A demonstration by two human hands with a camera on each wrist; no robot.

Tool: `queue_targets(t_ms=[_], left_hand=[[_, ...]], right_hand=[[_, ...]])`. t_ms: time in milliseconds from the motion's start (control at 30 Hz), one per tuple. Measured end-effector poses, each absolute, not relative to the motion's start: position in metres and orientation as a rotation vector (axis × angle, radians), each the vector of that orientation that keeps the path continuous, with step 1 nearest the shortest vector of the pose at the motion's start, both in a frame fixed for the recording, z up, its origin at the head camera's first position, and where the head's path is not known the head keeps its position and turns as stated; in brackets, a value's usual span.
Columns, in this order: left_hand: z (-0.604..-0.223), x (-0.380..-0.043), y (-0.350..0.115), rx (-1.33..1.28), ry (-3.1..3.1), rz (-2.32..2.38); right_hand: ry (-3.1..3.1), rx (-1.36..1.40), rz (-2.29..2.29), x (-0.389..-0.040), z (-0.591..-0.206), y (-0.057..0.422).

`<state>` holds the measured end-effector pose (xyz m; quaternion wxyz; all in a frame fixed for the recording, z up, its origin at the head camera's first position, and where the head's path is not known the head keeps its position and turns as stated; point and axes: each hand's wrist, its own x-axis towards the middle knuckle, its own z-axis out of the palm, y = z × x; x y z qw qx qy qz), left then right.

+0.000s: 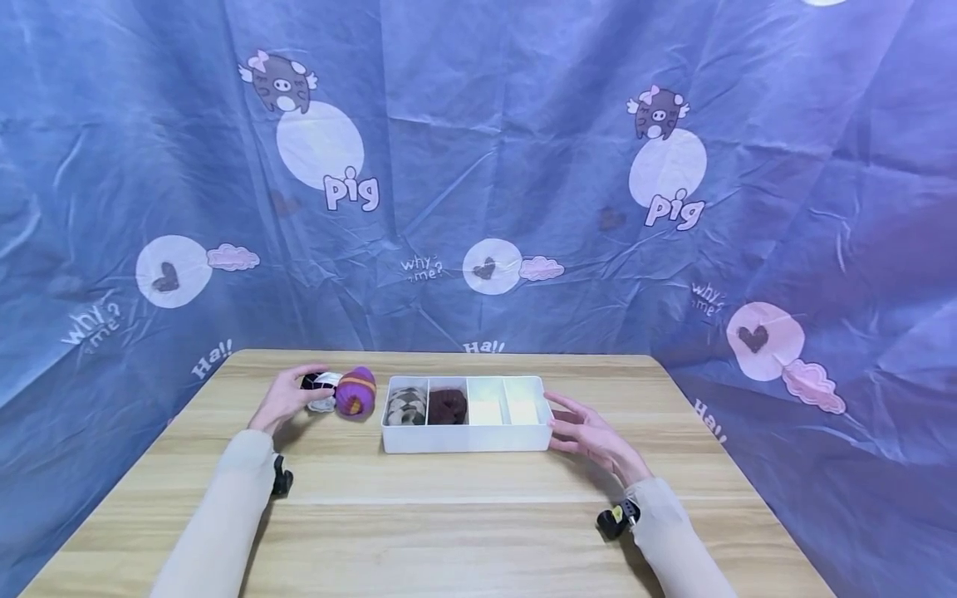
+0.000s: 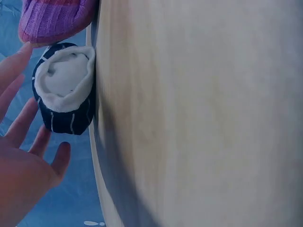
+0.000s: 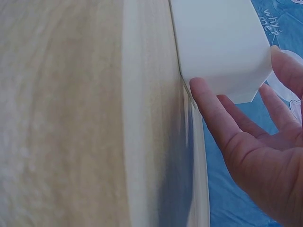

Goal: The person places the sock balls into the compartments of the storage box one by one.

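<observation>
A white box (image 1: pixel 467 440) with a row of compartments stands on the table. A grey-and-cream patterned rolled sock (image 1: pixel 407 405) fills its leftmost compartment, and a dark brown rolled sock (image 1: pixel 448 406) lies beside it. Left of the box sits a purple rolled sock (image 1: pixel 356 394) with a yellow band, against a black-and-white rolled sock (image 2: pixel 65 82). My left hand (image 1: pixel 287 399) reaches around the black-and-white one, fingers spread and not curled in on it. At the box's right end, my right hand (image 1: pixel 596 436) has spread fingers, with a fingertip (image 3: pixel 198 84) touching the white wall.
The wooden table (image 1: pixel 478 531) spans the area below the hands. Blue cloth (image 1: pixel 478 166) printed with pigs and lettering hangs behind it and along both sides. The box's two right compartments (image 1: pixel 503 402) show bare white interiors.
</observation>
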<state>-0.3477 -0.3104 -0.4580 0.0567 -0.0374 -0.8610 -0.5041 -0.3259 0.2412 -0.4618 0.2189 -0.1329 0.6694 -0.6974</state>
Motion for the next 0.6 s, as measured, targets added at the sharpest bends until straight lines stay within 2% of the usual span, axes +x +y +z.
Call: queue_targets(t_ms=[600], left_hand=[[-0.4659, -0.3476, -0.3149, -0.096, -2.672, -1.521]], right_hand=[[1.898, -0.360, -1.921, -0.3256, -0.4652, 0.2442]])
